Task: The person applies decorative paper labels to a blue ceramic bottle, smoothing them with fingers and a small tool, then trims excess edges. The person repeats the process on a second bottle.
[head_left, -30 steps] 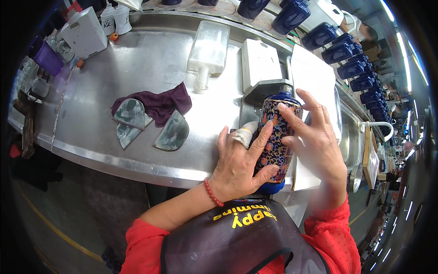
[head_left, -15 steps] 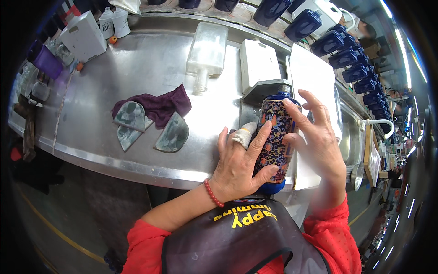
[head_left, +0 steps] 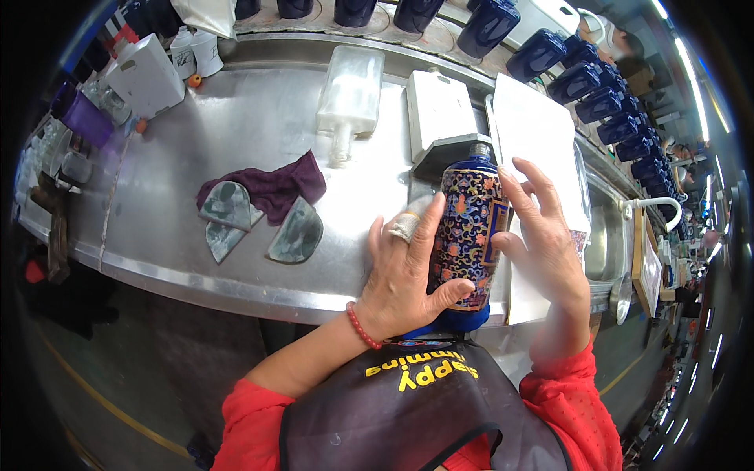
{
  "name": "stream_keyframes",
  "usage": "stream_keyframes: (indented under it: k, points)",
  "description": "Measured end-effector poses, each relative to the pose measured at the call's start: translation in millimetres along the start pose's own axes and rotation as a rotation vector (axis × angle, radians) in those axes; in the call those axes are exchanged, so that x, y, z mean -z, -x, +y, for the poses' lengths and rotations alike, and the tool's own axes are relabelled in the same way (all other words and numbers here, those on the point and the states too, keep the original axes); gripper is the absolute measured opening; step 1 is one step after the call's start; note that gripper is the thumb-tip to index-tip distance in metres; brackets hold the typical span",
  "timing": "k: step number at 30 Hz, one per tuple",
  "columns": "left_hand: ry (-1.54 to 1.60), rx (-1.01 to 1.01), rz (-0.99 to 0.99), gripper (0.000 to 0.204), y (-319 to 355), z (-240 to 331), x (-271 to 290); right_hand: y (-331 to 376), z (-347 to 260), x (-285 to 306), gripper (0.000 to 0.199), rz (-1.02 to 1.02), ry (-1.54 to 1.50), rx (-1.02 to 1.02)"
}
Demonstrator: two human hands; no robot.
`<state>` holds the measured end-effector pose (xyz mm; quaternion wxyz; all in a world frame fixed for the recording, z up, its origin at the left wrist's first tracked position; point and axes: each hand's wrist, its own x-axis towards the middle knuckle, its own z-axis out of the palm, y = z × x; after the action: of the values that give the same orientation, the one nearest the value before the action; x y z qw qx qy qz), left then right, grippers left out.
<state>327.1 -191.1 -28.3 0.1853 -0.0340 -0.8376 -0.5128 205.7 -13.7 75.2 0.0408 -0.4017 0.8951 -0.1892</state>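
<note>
A dark blue bottle with a multicoloured floral pattern lies tilted in front of me, its neck pointing away. My left hand rests along its left side, the index finger stretched up the edge and the thumb across the lower face. One finger of that hand wears a white wrap. At the bottle's right edge, my right hand touches it with index finger and thumb, the other fingers raised. Under the bottle's near end is a blue cloth or pad. The neck end lies against a dark angled support.
Left on the metal table are a purple cloth and green-grey rounded scrapers. Beyond them stands a clear glass bottle. White sheets and a sink are at right. Blue bottles line the back.
My left index finger has shifted from the bottle's face to its left edge. The bottle appears turned slightly, with more of a gold-framed panel showing. My right hand stays at the right edge.
</note>
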Motion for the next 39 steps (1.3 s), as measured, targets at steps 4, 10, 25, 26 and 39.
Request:
stream_keyframes:
  k: [4,10,25,26,39]
  points:
    - [-0.172,-0.217,-0.044,0.102,-17.0,1.9,-0.7,13.4,12.0,-14.5,0.067,0.083,-0.072,0.000]
    - [-0.245,-0.117,-0.057,0.099,-29.3,2.3,7.1,32.8,23.8,-29.3,0.067,0.108,-0.199,-0.093]
    - [-0.285,-0.132,-0.069,0.084,-48.3,-8.4,2.4,30.9,40.6,-59.1,0.070,0.165,-0.692,-0.080]
    - [-0.270,-0.116,-0.086,0.084,-47.3,-9.1,3.0,31.1,41.8,-59.9,0.071,0.172,-0.688,-0.074]
    - [-0.270,-0.279,-0.225,0.110,-37.9,-29.4,13.6,59.3,50.7,-67.5,0.111,0.070,-0.628,0.016]
